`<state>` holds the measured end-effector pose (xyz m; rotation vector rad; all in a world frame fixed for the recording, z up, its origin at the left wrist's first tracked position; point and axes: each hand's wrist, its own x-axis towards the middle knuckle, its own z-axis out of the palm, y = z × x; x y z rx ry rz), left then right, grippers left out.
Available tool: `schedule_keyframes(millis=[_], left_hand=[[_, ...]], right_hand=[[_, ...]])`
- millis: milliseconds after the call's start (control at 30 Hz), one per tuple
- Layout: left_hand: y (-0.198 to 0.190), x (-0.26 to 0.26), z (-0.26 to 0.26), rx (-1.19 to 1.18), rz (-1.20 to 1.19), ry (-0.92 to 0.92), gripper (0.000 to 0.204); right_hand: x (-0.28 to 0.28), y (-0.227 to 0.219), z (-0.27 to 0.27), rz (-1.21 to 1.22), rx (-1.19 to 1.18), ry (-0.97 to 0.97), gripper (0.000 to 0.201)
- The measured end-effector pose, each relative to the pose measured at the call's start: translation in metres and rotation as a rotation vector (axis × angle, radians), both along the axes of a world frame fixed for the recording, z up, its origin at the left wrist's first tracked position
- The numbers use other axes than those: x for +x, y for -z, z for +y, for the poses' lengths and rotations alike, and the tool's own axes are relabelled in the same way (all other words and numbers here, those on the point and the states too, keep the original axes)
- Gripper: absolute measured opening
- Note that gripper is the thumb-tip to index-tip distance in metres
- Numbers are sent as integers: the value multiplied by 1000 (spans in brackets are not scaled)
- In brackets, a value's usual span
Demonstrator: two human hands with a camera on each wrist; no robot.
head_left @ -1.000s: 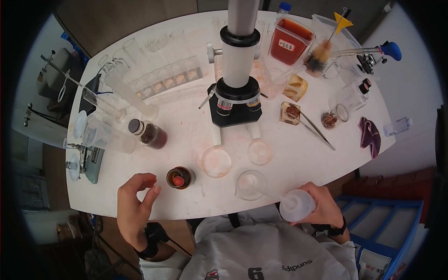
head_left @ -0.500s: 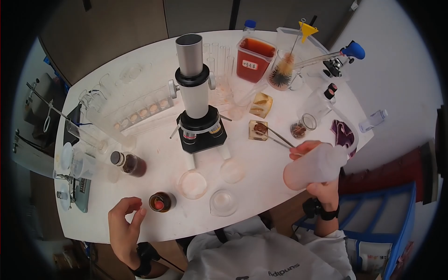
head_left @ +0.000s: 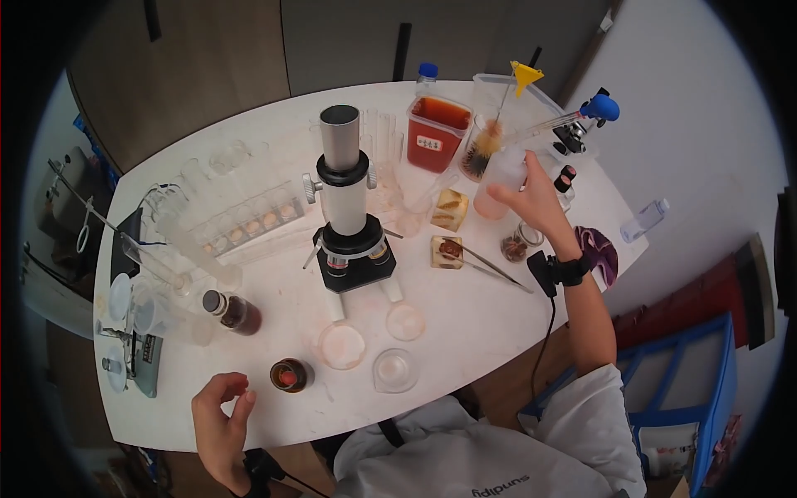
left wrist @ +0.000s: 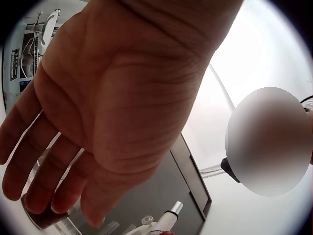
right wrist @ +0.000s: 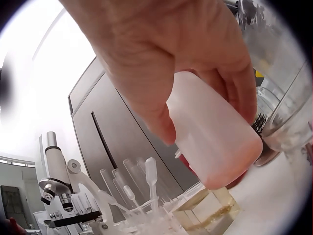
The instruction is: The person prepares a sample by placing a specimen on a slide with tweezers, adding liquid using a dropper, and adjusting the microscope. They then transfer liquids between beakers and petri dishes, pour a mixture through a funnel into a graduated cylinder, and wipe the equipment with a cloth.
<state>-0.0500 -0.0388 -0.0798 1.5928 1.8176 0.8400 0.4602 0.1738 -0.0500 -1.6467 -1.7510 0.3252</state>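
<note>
My right hand [head_left: 541, 199] grips a translucent white wash bottle [head_left: 498, 184] at the back right of the table, thumb on one side and fingers on the other. In the right wrist view the bottle [right wrist: 210, 132] tilts, its base close over a clear yellowish specimen block [right wrist: 210, 213]. My left hand [head_left: 219, 419] hangs over the front left edge with nothing in it, fingers loosely bent. Beside it stands a small brown glass jar [head_left: 304, 375] with something red in its mouth. A glass beaker [head_left: 395, 383] sits farther right, near the front edge.
A microscope [head_left: 344, 212] stands mid-table, with two shallow glass dishes before it. Tweezers [head_left: 500, 275] lie across another specimen block [head_left: 438, 259]. A red-filled tub [head_left: 432, 153], a bottle brush [head_left: 480, 156] and a jar [head_left: 516, 246] are near the wash bottle. A stoppered brown bottle [head_left: 239, 315] lies left.
My right hand has carried the wash bottle from beside the beaker at the front edge to the back right, near the tub and brush. My left hand has stayed by the brown jar.
</note>
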Motion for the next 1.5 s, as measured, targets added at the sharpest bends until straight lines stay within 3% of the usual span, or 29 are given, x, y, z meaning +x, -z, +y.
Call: schedule_keyframes(millis=[533,633,733,833,900,967,1033,1133,1233,1500], left_hand=[[6,-8,0,-8,30,38,21],[7,-6,0,3,-4,-1,22],[8,-10,0,-9,30,45,21],[7,-11,0,-12,41,40,21],[6,-9,0,-21,33,20,21],[6,-10,-1,-22,33,18,21],[8,-11,0,-10,37,37,21],[9,-11,1,-5,42,37,21],[7,-8,0,3,33,35,21],[5,-10,-4,-6,34,14,22]], right_hand=[[8,24,19,-51,-177,55,100],[15,29,15,9,-102,13,105],[6,10,-2,1,-64,128,102],[5,-14,-24,51,144,95,81],[14,-48,-37,186,147,95,57],[17,-85,-48,316,298,233,36],[31,-110,-44,89,604,459,40],[39,-133,-29,-272,811,505,44],[62,-138,-8,-435,576,338,43],[60,-147,-19,-473,423,182,35]])
